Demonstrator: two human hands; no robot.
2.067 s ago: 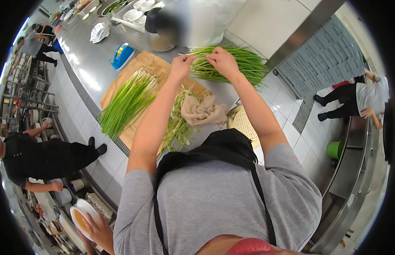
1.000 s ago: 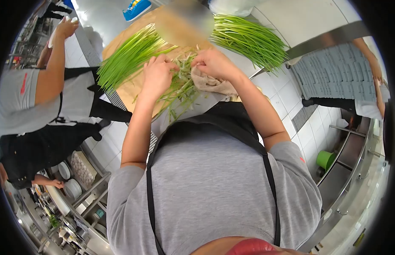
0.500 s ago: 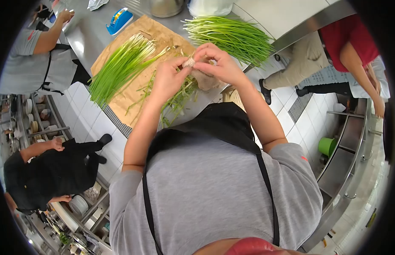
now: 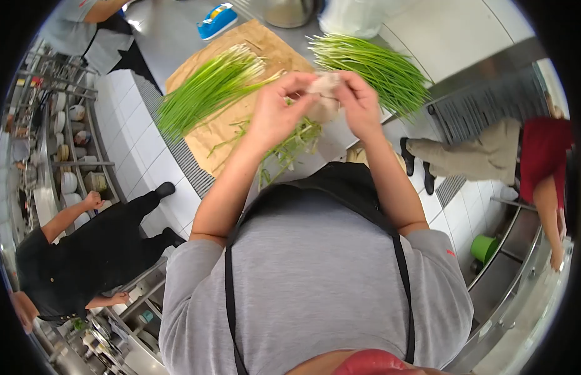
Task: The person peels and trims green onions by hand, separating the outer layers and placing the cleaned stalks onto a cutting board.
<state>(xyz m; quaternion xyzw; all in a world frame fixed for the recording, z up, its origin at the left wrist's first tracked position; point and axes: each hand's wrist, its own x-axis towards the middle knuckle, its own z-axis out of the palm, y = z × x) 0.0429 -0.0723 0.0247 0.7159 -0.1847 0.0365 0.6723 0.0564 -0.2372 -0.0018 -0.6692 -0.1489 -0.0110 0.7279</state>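
A beige cloth (image 4: 325,87) is pinched between my two hands above the counter, partly blurred. My left hand (image 4: 283,107) grips its left side with thumb and fingers. On the other side, my right hand (image 4: 360,105) has its fingers closed on the same cloth. A bundle of long green stalks with white ends (image 4: 206,90) lies on brown paper (image 4: 256,40) to the left. Another green bundle (image 4: 375,72) rests on the counter just beyond my right hand. Loose green trimmings (image 4: 290,147) are scattered below the hands, near my apron.
A blue tape dispenser (image 4: 217,21) stands on the metal counter (image 4: 171,44) behind the paper. A metal container (image 4: 289,11) and a white plastic bag (image 4: 350,17) are at the back. One person in black (image 4: 96,250) is at the left, another in red (image 4: 545,159) at the right.
Both hands came from the far bundle to the cloth, which is now lifted off the trimmings and held between them. The person in red has appeared at the right.
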